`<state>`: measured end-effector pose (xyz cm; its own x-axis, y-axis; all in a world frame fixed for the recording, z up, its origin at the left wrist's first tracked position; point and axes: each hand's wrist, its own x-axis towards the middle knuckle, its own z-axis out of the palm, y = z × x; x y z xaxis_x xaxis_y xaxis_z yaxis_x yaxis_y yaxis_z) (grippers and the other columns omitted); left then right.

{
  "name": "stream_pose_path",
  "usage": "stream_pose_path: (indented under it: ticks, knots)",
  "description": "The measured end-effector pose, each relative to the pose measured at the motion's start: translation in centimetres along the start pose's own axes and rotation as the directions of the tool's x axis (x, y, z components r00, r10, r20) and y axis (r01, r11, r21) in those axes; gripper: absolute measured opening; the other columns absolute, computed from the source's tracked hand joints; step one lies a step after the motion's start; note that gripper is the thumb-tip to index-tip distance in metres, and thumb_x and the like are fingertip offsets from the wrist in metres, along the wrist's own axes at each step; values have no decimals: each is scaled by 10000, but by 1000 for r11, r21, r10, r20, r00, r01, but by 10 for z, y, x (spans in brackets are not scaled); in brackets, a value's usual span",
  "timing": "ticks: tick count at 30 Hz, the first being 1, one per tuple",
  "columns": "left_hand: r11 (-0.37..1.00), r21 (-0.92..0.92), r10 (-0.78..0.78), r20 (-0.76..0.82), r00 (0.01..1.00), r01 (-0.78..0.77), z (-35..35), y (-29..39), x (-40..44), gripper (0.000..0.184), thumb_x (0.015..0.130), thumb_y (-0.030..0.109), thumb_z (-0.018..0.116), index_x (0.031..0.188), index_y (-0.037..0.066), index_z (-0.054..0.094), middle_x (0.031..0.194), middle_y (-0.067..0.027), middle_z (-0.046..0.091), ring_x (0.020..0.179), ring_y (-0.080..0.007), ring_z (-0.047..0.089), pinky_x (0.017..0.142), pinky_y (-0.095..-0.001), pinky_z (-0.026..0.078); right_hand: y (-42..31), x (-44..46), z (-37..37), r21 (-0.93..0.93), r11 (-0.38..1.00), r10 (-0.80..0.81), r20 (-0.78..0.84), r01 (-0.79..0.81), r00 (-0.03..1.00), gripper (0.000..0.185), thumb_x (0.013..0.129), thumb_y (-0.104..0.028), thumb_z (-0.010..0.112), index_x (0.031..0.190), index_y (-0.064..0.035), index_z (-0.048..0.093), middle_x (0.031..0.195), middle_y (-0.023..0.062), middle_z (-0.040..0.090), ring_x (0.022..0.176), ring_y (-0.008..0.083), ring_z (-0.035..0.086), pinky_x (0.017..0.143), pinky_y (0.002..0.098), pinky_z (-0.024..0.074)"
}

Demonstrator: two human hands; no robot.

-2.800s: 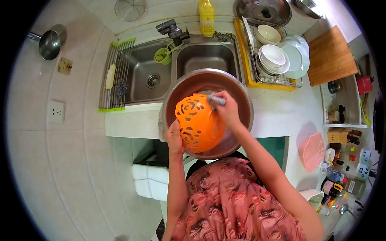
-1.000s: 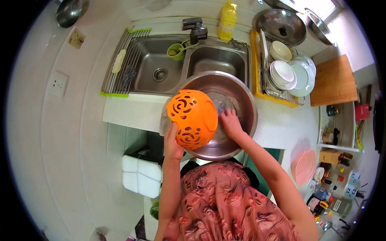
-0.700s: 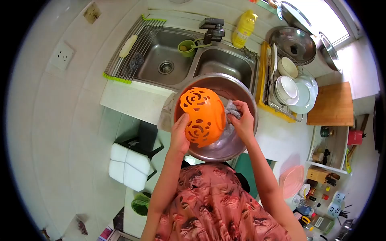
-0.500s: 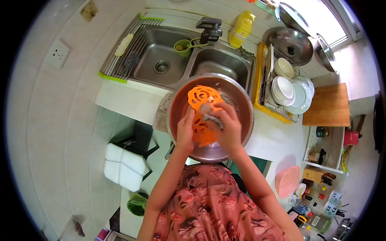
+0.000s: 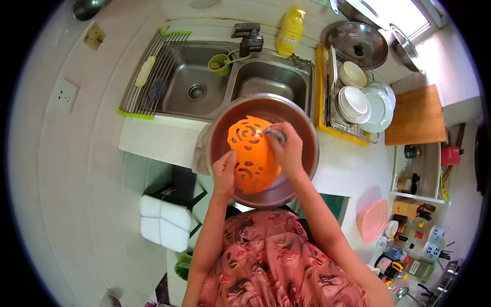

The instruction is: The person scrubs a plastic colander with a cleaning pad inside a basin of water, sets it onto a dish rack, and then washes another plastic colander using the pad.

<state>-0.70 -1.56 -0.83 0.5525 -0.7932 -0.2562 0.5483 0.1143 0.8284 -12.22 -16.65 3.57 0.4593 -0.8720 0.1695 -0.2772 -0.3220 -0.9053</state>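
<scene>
An orange openwork plastic piece (image 5: 251, 156) with rose-like cut-outs is held tilted over a large metal basin (image 5: 214, 138). My left hand (image 5: 224, 171) pinches its left edge, thumb over the surface. In my right hand (image 5: 289, 153) is a grey wiry scourer (image 5: 276, 135), pressed to the upper right part of the orange piece. The basin stands on the counter at the front edge of the double sink, and its bottom is mostly hidden behind the orange piece.
Behind the basin is a double steel sink (image 5: 202, 105) with a black faucet (image 5: 249, 38) and a green ladle-like cup (image 5: 220, 64). A roll-up rack (image 5: 140, 94) lies left. On the right stand a dish rack (image 5: 330, 102), a yellow bottle (image 5: 290, 33) and a pink basket (image 5: 372, 221).
The orange piece has turned to show more of its broad face. My right hand and the scourer have moved up to its upper right edge. The whole view has shifted slightly.
</scene>
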Motion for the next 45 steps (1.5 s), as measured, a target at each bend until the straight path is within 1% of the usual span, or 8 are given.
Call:
stream_pose_path:
  ticks: [10, 14, 18, 24, 27, 32, 40, 45]
  knots:
    - [998, -56, 14, 78, 997, -9, -40, -2, -15, 369, 1013, 259, 605, 1234, -35, 625, 1175, -86, 694, 1022, -165, 677, 881, -308, 551, 149, -6, 5, -720, 694, 131, 126, 0, 983, 357, 776, -117, 702, 1095, -65, 553, 1170, 146, 549, 1130, 363, 492, 911, 477, 462]
    - [997, 75, -19, 104, 994, 11, -52, 7, -13, 281, 990, 165, 636, 1182, -42, 644, 1107, -58, 701, 968, -124, 660, 867, -269, 526, 139, -29, -3, -540, 729, -97, 529, 422, 843, 391, 750, -98, 689, 1118, -69, 559, 1196, 148, 517, 1169, 359, 479, 901, 479, 471]
    - [996, 64, -75, 158, 985, 66, -43, 27, -7, 366, 971, 144, 660, 1284, -33, 589, 1192, -73, 681, 1084, -149, 638, 958, -303, 496, 166, -8, -11, -260, 948, 265, 314, -186, 912, 271, 771, -17, 701, 1036, -47, 656, 1017, 132, 627, 968, 351, 625, 845, 417, 534]
    - [995, 46, -93, 181, 979, 86, -27, 30, -1, 534, 960, 107, 661, 1429, -23, 441, 1286, -93, 645, 1154, -164, 624, 999, -308, 481, 6, 1, -36, 260, 959, 70, 161, -110, 984, 256, 773, 10, 733, 1016, -50, 680, 962, 113, 655, 939, 301, 657, 822, 379, 543]
    - [994, 30, -112, 251, 961, 108, -20, 25, 1, 505, 963, 75, 640, 1421, -25, 453, 1291, -98, 642, 1160, -173, 621, 1008, -317, 479, -16, -5, -25, 23, 927, -372, 169, 374, 913, 234, 788, 21, 719, 1008, -52, 688, 969, 101, 672, 956, 263, 667, 818, 357, 538]
    - [997, 1, -75, 214, 974, 76, -23, 23, -3, 483, 963, 40, 610, 1416, -29, 457, 1283, -111, 642, 1160, -186, 622, 1017, -333, 478, 51, 8, -29, 139, 978, 148, 59, -155, 987, 158, 786, -5, 720, 935, -56, 726, 944, 118, 674, 915, 278, 675, 829, 354, 534]
    - [996, 21, -93, 285, 954, 91, -33, 12, -5, 487, 968, 58, 609, 1424, -23, 458, 1301, -106, 631, 1185, -192, 609, 1033, -344, 468, -9, 7, -14, 123, 971, -223, 158, 205, 962, 186, 775, -48, 747, 953, -72, 696, 977, 116, 638, 988, 324, 617, 892, 402, 498]
    - [992, -100, -65, 103, 993, 75, -34, 16, -13, 490, 979, 74, 599, 1441, 3, 451, 1335, -89, 611, 1220, -205, 592, 1045, -360, 463, 98, 20, -23, -215, 965, 177, 115, -149, 978, 180, 785, -157, 767, 919, -67, 687, 964, 140, 633, 959, 343, 620, 847, 425, 510]
